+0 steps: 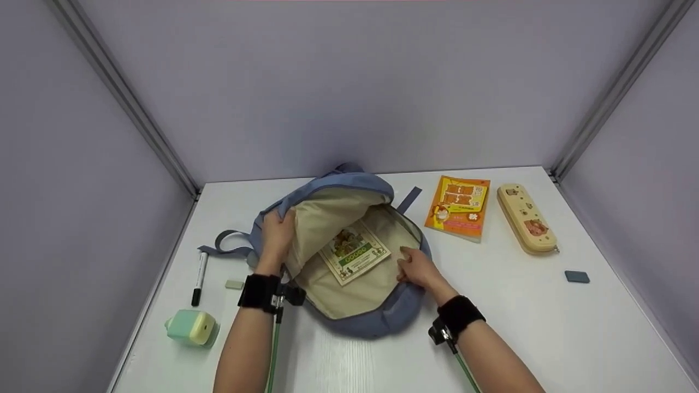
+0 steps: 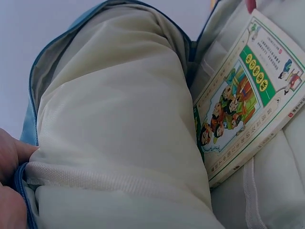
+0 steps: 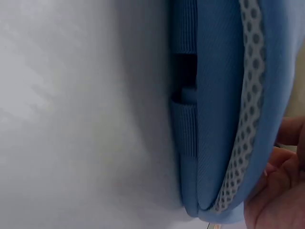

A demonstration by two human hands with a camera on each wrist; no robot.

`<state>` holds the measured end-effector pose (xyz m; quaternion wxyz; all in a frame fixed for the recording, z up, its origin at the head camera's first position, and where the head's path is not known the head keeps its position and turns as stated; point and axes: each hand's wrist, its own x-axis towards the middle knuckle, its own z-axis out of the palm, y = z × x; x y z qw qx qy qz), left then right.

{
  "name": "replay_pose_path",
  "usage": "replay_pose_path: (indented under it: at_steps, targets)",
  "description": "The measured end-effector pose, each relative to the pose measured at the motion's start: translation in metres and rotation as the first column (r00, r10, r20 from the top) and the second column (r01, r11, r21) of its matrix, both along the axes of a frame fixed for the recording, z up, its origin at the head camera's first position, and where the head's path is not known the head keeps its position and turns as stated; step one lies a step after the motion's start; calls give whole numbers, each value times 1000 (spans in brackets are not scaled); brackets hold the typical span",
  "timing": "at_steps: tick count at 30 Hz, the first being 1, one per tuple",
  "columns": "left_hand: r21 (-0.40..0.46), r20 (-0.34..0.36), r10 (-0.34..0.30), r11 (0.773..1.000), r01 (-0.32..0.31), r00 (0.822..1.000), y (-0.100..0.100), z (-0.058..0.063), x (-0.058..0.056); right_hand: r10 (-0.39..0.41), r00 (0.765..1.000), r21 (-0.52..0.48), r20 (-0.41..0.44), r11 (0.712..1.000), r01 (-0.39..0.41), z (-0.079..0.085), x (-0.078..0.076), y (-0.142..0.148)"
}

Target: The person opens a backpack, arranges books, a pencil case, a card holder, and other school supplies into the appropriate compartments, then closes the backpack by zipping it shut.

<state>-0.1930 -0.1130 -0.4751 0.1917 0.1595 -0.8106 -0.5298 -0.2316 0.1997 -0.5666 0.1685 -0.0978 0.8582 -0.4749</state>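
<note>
A blue backpack [image 1: 401, 314] with a cream lining lies unzipped on the white table. My left hand [image 1: 277, 234] grips the edge of its raised flap at the left; the left wrist view shows thumb and fingers [image 2: 12, 202] pinching the zipper edge. Inside the bag rests a picture-covered book [image 1: 357, 259], tilted against the lining. My right hand [image 1: 420, 269] reaches over the bag's right rim, beside the book's corner, thumb and bent fingers apart with nothing between them. In the right wrist view this hand [image 3: 281, 191] is partly hidden by the bag's side.
To the right lie an orange book [image 1: 457, 208], a yellow pencil case [image 1: 527, 221] and a dark blue eraser [image 1: 577, 277]. On the left are a marker [image 1: 200, 278], a pale eraser [image 1: 234, 285] and a green-and-yellow pencil sharpener [image 1: 190, 327]. Grey walls [image 1: 349, 82] border the table.
</note>
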Motion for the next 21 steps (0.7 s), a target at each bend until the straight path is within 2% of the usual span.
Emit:
replay_pose_path:
  at_steps: [3,5,9,11,12,13,15,18,19,21]
  targets:
    - [17,-17,-32,999,32,999,3,-3,3,-72,997,-94,-6,993,71,3,-9,11]
    - [19,-29,-44,999,44,999,4,-4,4,-119,989,-77,-88,991,112,8,-18,21]
    - [-2,-48,-36,999,36,998,6,-6,5,-164,943,40,-291,982,183,18,-42,45]
    - [-10,-50,-33,999,32,998,7,-8,6,-116,928,156,-354,971,181,19,-54,58]
    - [-11,-48,-33,999,33,998,7,-9,6,-77,929,227,-362,959,168,18,-60,64]
    - [-8,-46,-35,999,35,998,7,-10,7,-30,931,307,-363,940,150,17,-64,69]
    - [-8,-44,-41,999,40,998,7,-11,7,55,944,467,-326,877,110,14,-71,78]
    - [-15,-48,-50,999,49,998,7,-13,7,112,966,617,-233,785,57,8,-75,86]
    - [-22,-48,-51,998,50,998,7,-13,7,114,973,643,-203,765,45,5,-75,88]
    - [-58,-39,-48,997,45,998,8,-13,7,98,983,662,-153,749,29,0,-73,91]
